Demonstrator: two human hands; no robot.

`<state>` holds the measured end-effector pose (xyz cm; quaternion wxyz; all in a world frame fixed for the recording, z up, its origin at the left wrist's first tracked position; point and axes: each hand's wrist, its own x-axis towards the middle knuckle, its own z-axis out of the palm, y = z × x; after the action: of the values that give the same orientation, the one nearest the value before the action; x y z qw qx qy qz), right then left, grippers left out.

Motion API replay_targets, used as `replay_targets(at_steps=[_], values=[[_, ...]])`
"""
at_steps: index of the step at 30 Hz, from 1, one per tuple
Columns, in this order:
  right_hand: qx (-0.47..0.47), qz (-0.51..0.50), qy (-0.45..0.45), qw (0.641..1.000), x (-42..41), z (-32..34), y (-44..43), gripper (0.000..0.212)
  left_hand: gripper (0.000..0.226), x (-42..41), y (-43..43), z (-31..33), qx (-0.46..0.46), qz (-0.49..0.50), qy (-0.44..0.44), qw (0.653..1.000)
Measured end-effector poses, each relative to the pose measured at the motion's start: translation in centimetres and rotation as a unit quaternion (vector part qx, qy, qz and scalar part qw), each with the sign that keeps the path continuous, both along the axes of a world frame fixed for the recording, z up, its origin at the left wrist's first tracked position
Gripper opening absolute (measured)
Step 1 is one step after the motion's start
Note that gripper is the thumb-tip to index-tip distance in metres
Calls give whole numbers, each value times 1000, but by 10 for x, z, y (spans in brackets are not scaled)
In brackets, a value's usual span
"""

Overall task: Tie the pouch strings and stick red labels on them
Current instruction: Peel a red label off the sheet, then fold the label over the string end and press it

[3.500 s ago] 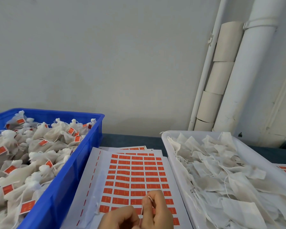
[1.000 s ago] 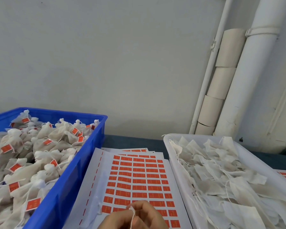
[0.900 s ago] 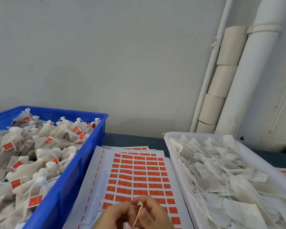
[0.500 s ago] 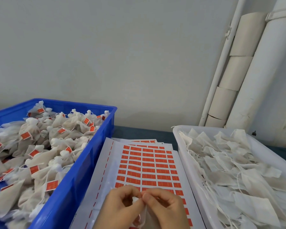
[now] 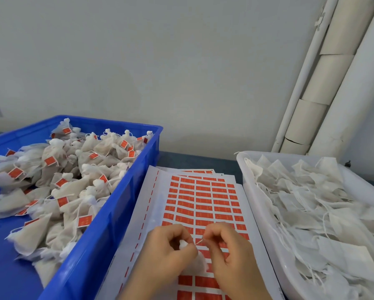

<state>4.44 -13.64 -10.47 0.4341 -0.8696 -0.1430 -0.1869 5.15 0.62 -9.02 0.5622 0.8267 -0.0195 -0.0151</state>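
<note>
Lower centre of frame: left hand (image 5: 168,252) grip pinches neck of pouch (image 5: 198,264); right hand (image 5: 229,250) grip pinches string (image 5: 199,241), taut, above label sheet (image 5: 203,198). Risk: thin string slips from fingers, knot ends loose; too hard pull may tear pouch.

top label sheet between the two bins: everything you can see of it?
White backing paper carrying a dense grid of small red-orange rectangular labels, with a column of thin red dashes down the left margin. The top label sheet lies flat, slightly wavy, on similar sheets whose far edges peek out, between the blue crate and the white tray. Over its near end the left hand grips a pouch and the right hand pinches the string; contact with the sheet is unclear.
</note>
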Motion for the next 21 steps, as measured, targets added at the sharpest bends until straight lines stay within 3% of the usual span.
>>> replay_targets(at_steps=[3, 9, 14, 18, 19, 21], values=[[-54, -5, -35, 998, 2, -7, 4, 39, 21, 1, 5, -3, 12, -9, -6, 1000], [-46, -33, -38, 998, 6, -14, 3, 40, 23, 5, 14, -6, 51, -8, -43, 998], [-17, -16, 9, 1000, 8, -15, 7, 28, 30, 8, 19, -4, -49, 4, -16, 999], [74, -79, 73, 991, 14, -13, -5, 15, 23, 18, 28, -4, -274, 138, 26, 951], [74, -89, 92, 989, 15, -14, -9, 14, 20, 21, 30, -7, -288, 178, 26, 941], [65, -105, 128, 984, 17, -14, -16, 13, 18, 25, 32, -14, -206, 244, 13, 948]])
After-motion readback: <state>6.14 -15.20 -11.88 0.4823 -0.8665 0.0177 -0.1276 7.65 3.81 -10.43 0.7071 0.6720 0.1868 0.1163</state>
